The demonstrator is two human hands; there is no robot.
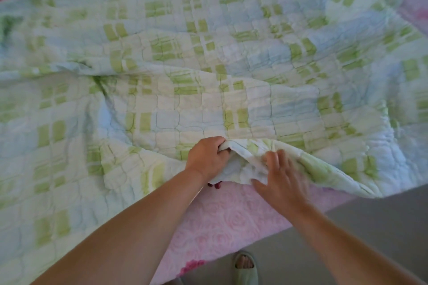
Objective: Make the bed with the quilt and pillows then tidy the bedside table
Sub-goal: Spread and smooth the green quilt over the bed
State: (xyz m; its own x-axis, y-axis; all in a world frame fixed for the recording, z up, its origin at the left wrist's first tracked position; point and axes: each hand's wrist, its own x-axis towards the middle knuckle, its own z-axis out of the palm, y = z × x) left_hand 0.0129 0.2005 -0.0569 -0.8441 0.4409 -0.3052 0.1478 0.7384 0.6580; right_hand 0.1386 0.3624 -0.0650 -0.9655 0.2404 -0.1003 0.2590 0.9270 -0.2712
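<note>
Your arms [129,227] reach onto the green-checked quilt [208,65], spread across the pink bed [222,222] beyond both hands. Your left hand [207,159] grips its near edge; your right hand [281,178], blurred, seems to lie open just beside it.

left hand [207,159] clenched, right hand [281,177] spread

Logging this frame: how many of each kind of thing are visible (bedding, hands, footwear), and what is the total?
quilt: 1, green-checked
pink sheet: 1
hands: 2, left hand with its grip on the quilt's near edge, right hand blurred, touching the quilt
slipper: 1
Total: 5
</note>
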